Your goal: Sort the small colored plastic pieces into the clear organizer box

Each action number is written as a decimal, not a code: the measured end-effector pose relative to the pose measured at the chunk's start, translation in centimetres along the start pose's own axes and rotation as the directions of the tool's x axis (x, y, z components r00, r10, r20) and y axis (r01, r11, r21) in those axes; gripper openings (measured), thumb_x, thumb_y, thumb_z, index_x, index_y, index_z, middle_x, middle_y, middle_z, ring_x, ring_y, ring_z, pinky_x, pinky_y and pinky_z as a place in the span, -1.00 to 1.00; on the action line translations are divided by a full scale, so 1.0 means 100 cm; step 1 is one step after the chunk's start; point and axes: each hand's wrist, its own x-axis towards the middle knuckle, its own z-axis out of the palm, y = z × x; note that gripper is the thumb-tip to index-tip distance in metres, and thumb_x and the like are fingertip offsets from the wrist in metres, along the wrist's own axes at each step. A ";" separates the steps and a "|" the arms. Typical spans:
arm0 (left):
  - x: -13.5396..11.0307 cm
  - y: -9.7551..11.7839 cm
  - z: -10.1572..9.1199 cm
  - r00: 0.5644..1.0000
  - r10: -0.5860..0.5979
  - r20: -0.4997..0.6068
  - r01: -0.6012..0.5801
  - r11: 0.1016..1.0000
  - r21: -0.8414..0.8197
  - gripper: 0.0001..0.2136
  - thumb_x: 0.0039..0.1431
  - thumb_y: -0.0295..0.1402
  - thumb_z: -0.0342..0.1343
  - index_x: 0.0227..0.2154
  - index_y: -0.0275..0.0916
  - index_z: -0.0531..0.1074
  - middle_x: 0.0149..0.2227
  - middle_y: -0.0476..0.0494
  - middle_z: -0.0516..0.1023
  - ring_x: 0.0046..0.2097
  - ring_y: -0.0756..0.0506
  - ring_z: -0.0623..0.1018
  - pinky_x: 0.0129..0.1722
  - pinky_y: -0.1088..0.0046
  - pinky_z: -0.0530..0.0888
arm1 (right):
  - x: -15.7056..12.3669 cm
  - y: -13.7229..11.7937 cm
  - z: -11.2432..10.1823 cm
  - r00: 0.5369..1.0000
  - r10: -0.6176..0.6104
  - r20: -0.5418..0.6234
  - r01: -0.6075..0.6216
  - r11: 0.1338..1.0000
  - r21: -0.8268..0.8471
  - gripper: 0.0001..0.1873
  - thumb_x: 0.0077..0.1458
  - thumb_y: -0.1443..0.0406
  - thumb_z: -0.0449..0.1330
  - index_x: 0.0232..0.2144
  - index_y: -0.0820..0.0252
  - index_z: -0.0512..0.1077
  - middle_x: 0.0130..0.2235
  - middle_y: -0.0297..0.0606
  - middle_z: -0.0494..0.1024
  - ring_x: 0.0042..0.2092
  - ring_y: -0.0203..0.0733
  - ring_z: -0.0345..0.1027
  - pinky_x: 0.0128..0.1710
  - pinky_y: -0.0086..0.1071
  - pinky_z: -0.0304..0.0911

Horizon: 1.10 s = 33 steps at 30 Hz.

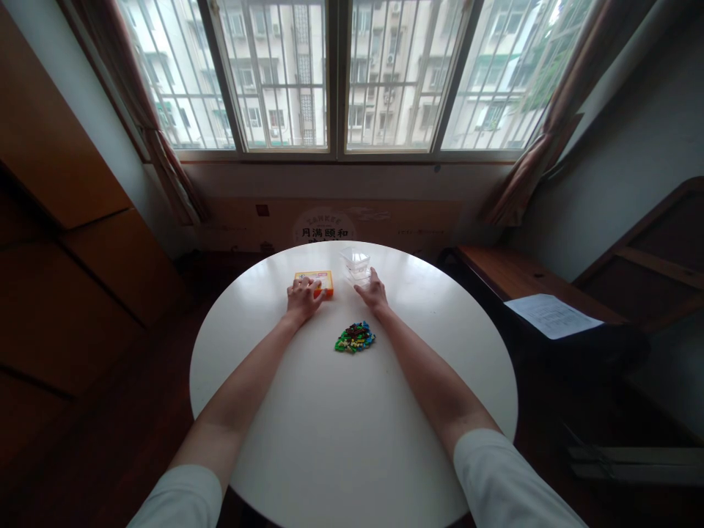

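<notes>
Currently resting the left hand (304,296) over the yellow box (326,279), with the right hand (373,293) at the clear container (355,258), cannot tell whether gripping either, a multicoloured pile (355,338) lying nearer on the white table (330,425)

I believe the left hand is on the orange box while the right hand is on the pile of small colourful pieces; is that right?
Not quite: the head view shows the right hand at the clear container, not on the pile. The left hand is indeed on the orange box.
</notes>
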 end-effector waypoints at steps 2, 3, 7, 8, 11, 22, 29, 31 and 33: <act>0.000 -0.001 0.000 0.999 0.053 0.002 -0.053 0.998 -0.026 -0.66 0.18 -0.07 -0.10 -0.09 -0.02 0.42 0.01 -0.13 0.37 0.01 -0.23 0.29 -0.08 0.19 0.30 | 0.001 0.002 0.001 1.000 0.018 -0.005 -0.018 1.000 0.001 -0.18 -0.12 0.19 0.22 0.17 0.33 0.06 0.11 0.01 0.31 0.12 0.09 0.20 0.08 -0.13 0.15; 0.000 -0.001 0.000 0.997 0.079 0.000 -0.079 0.996 -0.043 -0.67 0.19 -0.09 -0.10 -0.10 -0.01 0.44 -0.01 -0.11 0.38 0.00 -0.21 0.30 -0.09 0.21 0.31 | 0.001 0.003 0.001 1.000 0.029 -0.007 -0.029 1.000 -0.001 -0.19 -0.11 0.19 0.22 0.16 0.33 0.06 0.10 0.01 0.32 0.11 0.08 0.20 0.08 -0.13 0.16; 0.001 -0.003 0.002 0.988 0.154 -0.017 -0.155 0.981 -0.114 -0.71 0.19 -0.14 -0.07 -0.14 0.00 0.48 -0.07 -0.08 0.43 -0.04 -0.18 0.33 -0.09 0.25 0.33 | 0.002 0.004 0.002 0.999 0.040 -0.022 -0.040 0.999 -0.016 -0.21 -0.11 0.21 0.21 0.16 0.31 0.07 0.07 0.01 0.33 0.10 0.08 0.20 0.06 -0.11 0.16; 0.001 -0.003 0.002 0.987 0.161 -0.015 -0.162 0.979 -0.126 -0.72 0.19 -0.15 -0.07 -0.15 0.00 0.49 -0.07 -0.08 0.44 -0.04 -0.18 0.33 -0.08 0.24 0.32 | 0.001 0.004 0.002 0.999 0.027 -0.029 -0.028 0.999 -0.023 -0.19 -0.11 0.22 0.22 0.17 0.30 0.05 0.07 0.01 0.32 0.10 0.09 0.20 0.06 -0.10 0.16; 0.001 -0.002 0.001 0.986 0.168 0.007 -0.165 0.975 -0.147 -0.72 0.19 -0.15 -0.06 -0.15 -0.01 0.49 -0.06 -0.08 0.44 -0.03 -0.18 0.33 -0.04 0.23 0.31 | -0.001 0.001 0.001 0.998 -0.040 -0.042 0.038 0.998 -0.049 -0.12 -0.12 0.20 0.23 0.21 0.20 -0.04 0.08 0.01 0.27 0.10 0.11 0.16 0.03 -0.02 0.15; 0.001 -0.005 0.004 0.978 0.208 -0.032 -0.210 0.961 -0.179 -0.72 0.19 -0.14 -0.06 -0.19 -0.01 0.51 -0.09 -0.05 0.46 -0.06 -0.15 0.36 -0.05 0.25 0.32 | -0.005 -0.009 0.000 0.991 -0.074 -0.109 0.068 0.996 -0.060 -0.16 -0.02 0.10 0.16 0.22 0.21 -0.10 0.09 0.07 0.14 0.10 0.11 0.11 0.01 -0.04 0.16; 0.000 -0.001 0.000 0.982 0.189 -0.015 -0.188 0.966 -0.178 -0.69 0.21 -0.14 -0.09 -0.18 -0.06 0.51 -0.09 -0.09 0.46 -0.04 -0.16 0.37 -0.02 0.25 0.30 | -0.005 -0.007 0.000 0.987 -0.152 -0.059 0.144 0.983 -0.115 -0.20 -0.03 0.16 0.14 0.22 0.03 -0.09 0.09 -0.06 0.14 0.08 0.10 0.11 0.00 -0.01 0.14; 0.001 -0.001 -0.001 0.982 0.187 -0.017 -0.187 0.966 -0.181 -0.67 0.22 -0.13 -0.12 -0.20 -0.09 0.51 -0.10 -0.11 0.47 -0.05 -0.16 0.38 -0.02 0.25 0.30 | -0.005 -0.008 0.000 0.988 -0.145 -0.061 0.136 0.982 -0.132 -0.22 -0.03 0.15 0.13 0.21 0.04 -0.07 0.08 -0.06 0.15 0.08 0.11 0.10 0.01 0.00 0.13; 0.001 -0.001 -0.002 0.982 0.186 -0.042 -0.190 0.964 -0.183 -0.64 0.23 -0.12 -0.15 -0.22 -0.12 0.51 -0.14 -0.13 0.48 -0.08 -0.15 0.39 -0.04 0.26 0.30 | -0.005 -0.011 -0.001 0.987 -0.143 -0.080 0.129 0.980 -0.152 -0.25 -0.02 0.14 0.11 0.20 0.06 -0.04 0.08 -0.06 0.15 0.08 0.11 0.09 0.02 0.00 0.11</act>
